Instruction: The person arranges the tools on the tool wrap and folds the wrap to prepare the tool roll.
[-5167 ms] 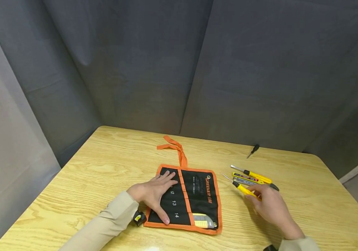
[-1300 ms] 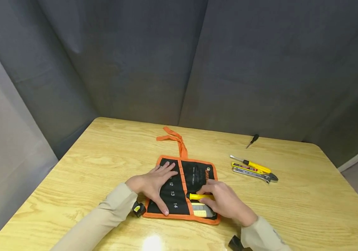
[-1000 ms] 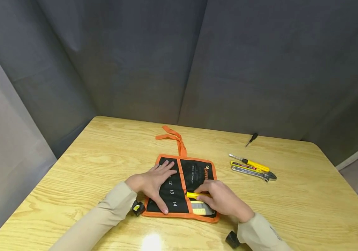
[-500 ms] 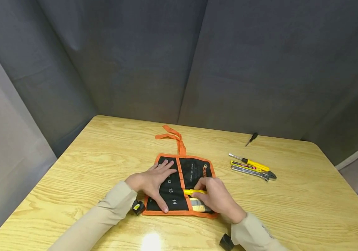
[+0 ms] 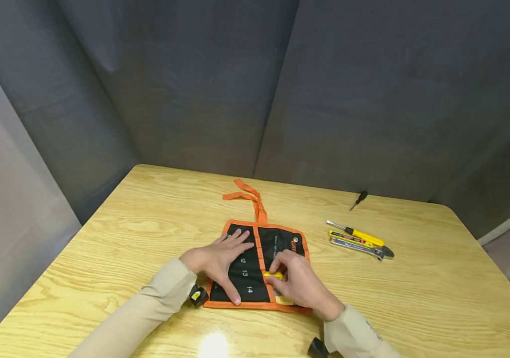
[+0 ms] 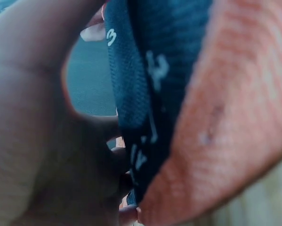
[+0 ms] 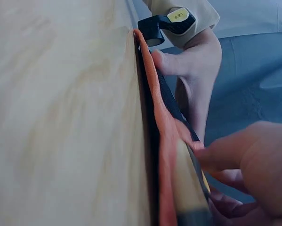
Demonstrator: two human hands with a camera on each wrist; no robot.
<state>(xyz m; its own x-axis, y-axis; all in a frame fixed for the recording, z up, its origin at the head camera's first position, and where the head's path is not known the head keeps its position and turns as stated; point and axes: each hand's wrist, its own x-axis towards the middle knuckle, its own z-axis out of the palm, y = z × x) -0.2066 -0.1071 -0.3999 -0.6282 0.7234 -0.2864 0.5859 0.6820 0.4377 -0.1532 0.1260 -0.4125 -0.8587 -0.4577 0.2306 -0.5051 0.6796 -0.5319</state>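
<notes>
A black cloth tool pouch (image 5: 259, 294) with orange edging and printed numbers lies on the table in the head view. My left hand (image 5: 216, 264) rests with spread fingers on its left half. Over the right half, my right hand (image 5: 298, 279) pinches the end of a yellow screwdriver handle (image 5: 275, 275). The screwdriver's shaft is hidden inside a pocket at the orange middle band. A grey and yellow utility knife (image 5: 284, 300) sits in the pocket nearest me, partly covered by the right hand. The right wrist view shows that knife (image 7: 188, 179) beside the orange edge.
To the right lie a yellow-handled screwdriver (image 5: 368, 237), a flat yellow item with a red label (image 5: 349, 238) and an adjustable wrench (image 5: 357, 247). A small black screwdriver (image 5: 361, 197) is farther back. Orange ties (image 5: 259, 211) stretch from the pouch's far edge.
The right hand has brought the screwdriver from the right side to the pouch and slid it leftward into a pocket; less of its handle shows now. The left hand stays on the pouch.
</notes>
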